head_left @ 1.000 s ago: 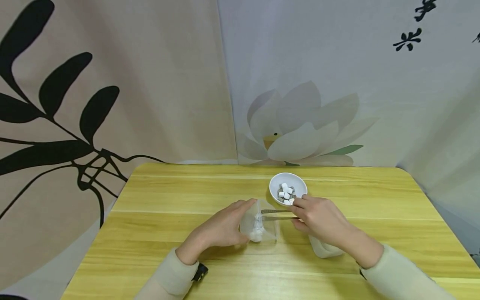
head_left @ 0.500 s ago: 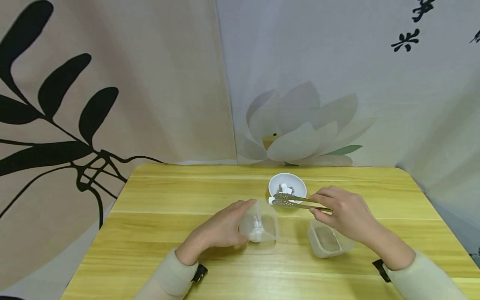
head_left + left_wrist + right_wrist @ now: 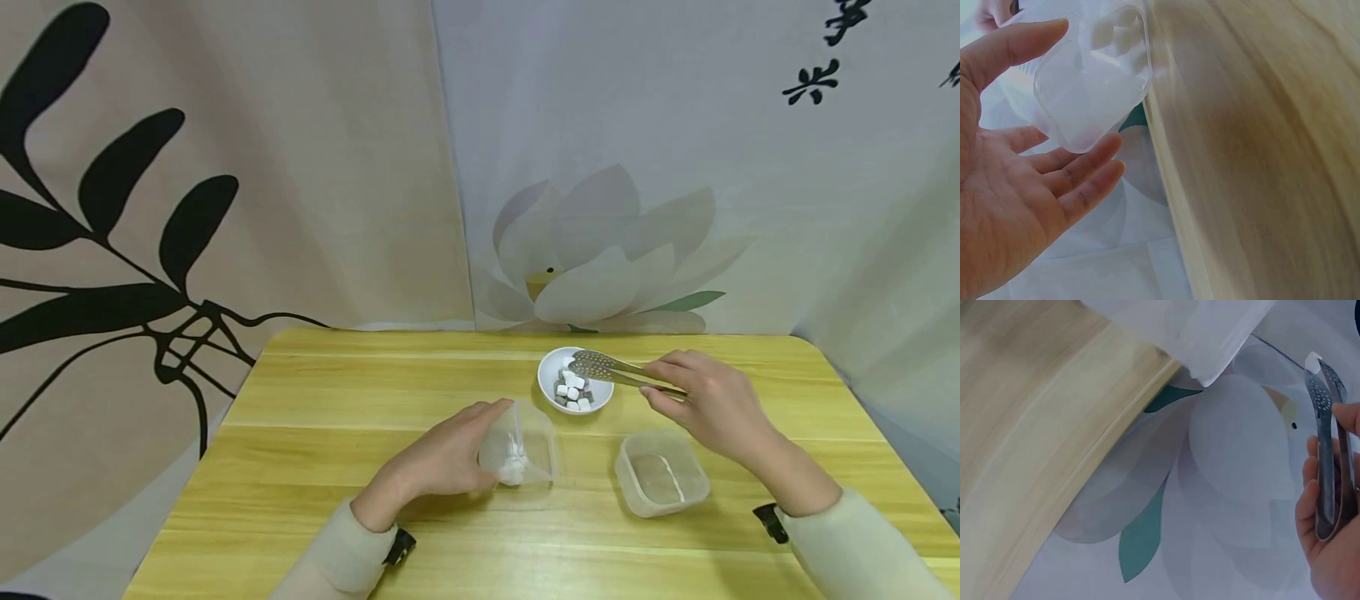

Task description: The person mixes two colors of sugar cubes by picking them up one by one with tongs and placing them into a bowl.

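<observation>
My left hand (image 3: 442, 454) holds a clear plastic container (image 3: 542, 437) tipped on its side, thumb on one side and fingers on the other. White cubes (image 3: 1102, 34) lie inside it, blurred through the plastic. My right hand (image 3: 712, 404) grips metal food tongs (image 3: 600, 364) with perforated tips. Those tips are over the white bowl (image 3: 549, 367) at the back of the table. In the right wrist view a white cube (image 3: 1313, 362) sits between the tips of the tongs. White and grey-brown cubes (image 3: 573, 393) lie in the bowl, partly behind the tongs.
A second translucent plastic container (image 3: 628, 487) stands upright on the wooden table (image 3: 337, 400), below my right hand. A printed cloth (image 3: 360, 167) hangs behind the table's back edge.
My right hand has drawn the tongs out of the tilted container and carried them right and back, over the bowl. The left hand and its container have stayed put.
</observation>
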